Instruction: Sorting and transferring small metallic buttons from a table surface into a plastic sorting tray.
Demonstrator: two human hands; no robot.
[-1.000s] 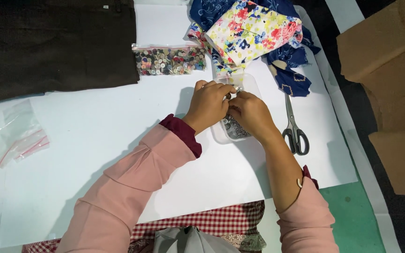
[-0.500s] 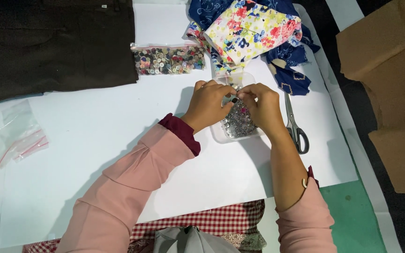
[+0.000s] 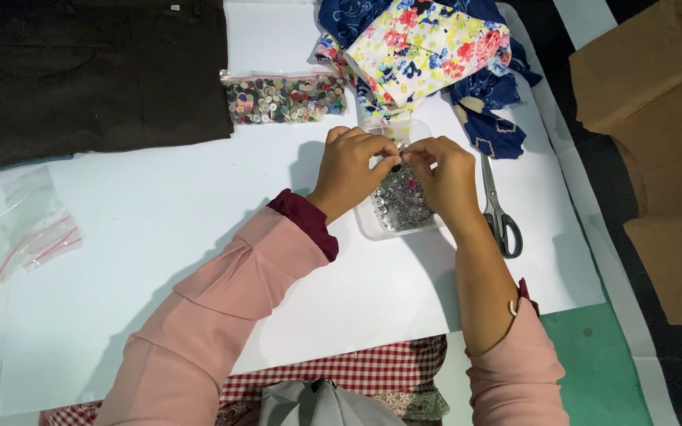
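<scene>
A clear bag of mixed buttons (image 3: 284,99) lies flat in the upper middle of the frame, long and narrow, its colours speckled grey, red and cream. At the far left lie empty clear bags (image 3: 35,233) with thin red seal strips. A small clear tub (image 3: 401,207) of silvery fasteners sits at the centre of the frame on the white sheet (image 3: 159,237), just below both hands. No label can be made out on any of them.

The left hand (image 3: 354,167) is nearly closed, fingers curled and tips pinched together above the tub. The right hand (image 3: 445,175) is curled the same way, its fingertips meeting those of the left. Between the tips sits something very small and dark; what it is cannot be told. The heel of each hand hangs over the tub's rim.

Scissors (image 3: 498,207) lie just right of the right hand, handles toward the bottom. Floral cloth (image 3: 428,51) is heaped at the top, over blue cloth (image 3: 487,118). Dark cloth (image 3: 88,75) fills the upper left. Brown cardboard (image 3: 657,134) stands along the right edge.
</scene>
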